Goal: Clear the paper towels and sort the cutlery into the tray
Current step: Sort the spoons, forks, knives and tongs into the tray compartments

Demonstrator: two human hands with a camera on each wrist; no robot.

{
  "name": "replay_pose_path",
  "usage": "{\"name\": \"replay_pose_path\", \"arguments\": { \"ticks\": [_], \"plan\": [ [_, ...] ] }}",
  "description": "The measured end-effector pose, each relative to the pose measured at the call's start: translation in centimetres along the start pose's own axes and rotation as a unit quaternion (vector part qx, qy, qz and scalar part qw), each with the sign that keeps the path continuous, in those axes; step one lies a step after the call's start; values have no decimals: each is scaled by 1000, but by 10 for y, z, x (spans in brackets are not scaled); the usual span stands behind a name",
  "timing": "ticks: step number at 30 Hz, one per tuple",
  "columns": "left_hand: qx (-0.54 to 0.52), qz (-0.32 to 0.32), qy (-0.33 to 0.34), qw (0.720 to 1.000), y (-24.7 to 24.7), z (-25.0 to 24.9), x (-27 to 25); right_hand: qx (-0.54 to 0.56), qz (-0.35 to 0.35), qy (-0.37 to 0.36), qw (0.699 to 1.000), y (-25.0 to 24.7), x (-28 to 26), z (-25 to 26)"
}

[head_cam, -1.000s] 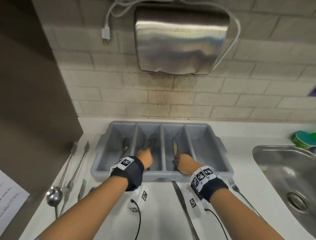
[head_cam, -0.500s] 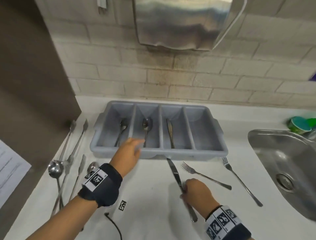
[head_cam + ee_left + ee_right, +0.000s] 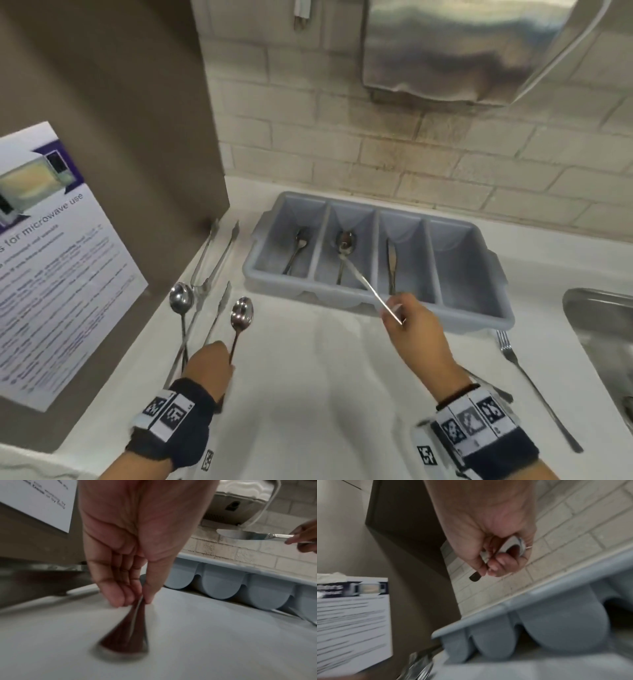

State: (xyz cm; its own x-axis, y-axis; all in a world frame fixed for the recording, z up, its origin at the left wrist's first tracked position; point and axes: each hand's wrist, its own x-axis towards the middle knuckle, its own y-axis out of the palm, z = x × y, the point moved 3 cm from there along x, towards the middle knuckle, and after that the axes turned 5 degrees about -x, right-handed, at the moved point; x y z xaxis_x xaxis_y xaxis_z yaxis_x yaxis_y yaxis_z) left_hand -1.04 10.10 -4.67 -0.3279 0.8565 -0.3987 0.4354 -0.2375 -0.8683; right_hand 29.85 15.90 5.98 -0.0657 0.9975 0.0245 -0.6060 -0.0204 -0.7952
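Note:
The grey four-slot cutlery tray point(image 3: 479, 308) sits against the back wall. Its left slot holds a spoon point(image 3: 295, 253), the second slot a spoon point(image 3: 344, 240), and the third a knife point(image 3: 390, 260). The right slot looks bare. My right hand point(image 3: 394, 311) grips a table knife point(image 3: 363, 281) by the handle, raised over the tray's front with the blade pointing back-left; the knife point(image 3: 248, 535) also shows in the left wrist view. My left hand point(image 3: 227, 359) pinches the handle of a spoon point(image 3: 241, 313) that lies on the counter left of the tray. In the left wrist view that spoon point(image 3: 130, 628) is blurred.
Tongs point(image 3: 212, 260), a large spoon point(image 3: 181, 298) and a knife point(image 3: 219, 308) lie by the brown cabinet point(image 3: 120, 171) on the left. A fork point(image 3: 527, 380) lies right of my right wrist. The steel sink point(image 3: 603, 325) is at the far right. A dispenser point(image 3: 462, 51) hangs above.
My right hand has lifted the knife off the counter toward the tray. My left hand left the tray's front and went left to pinch the spoon handle. The view swung left.

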Motion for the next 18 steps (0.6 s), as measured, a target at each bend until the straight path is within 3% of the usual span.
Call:
{"name": "replay_pose_path", "arguments": {
  "ticks": [2,5,7,9,11,14,18],
  "plan": [
    [-1,4,-7,1000,1,-1,2,31,-50,16,998,-14,31,4],
    [6,19,-3,1000,-1,-5,-2,35,-51,85,995,-18,85,-5],
    [-3,14,1,1000,-4,-6,-6,-8,-27,139,990,-12,114,-16],
    [-19,1,22,1000,-8,-7,-12,-57,40,180,981,0,130,-27],
    [-40,-11,55,998,-12,-8,-18,-113,103,179,972,15,136,-39],
    [-62,-41,102,992,-28,-14,-39,-226,153,112,955,34,148,-58],
    [-149,-47,187,970,-70,-43,-71,-235,179,94,951,30,144,-59]
  ]
}}
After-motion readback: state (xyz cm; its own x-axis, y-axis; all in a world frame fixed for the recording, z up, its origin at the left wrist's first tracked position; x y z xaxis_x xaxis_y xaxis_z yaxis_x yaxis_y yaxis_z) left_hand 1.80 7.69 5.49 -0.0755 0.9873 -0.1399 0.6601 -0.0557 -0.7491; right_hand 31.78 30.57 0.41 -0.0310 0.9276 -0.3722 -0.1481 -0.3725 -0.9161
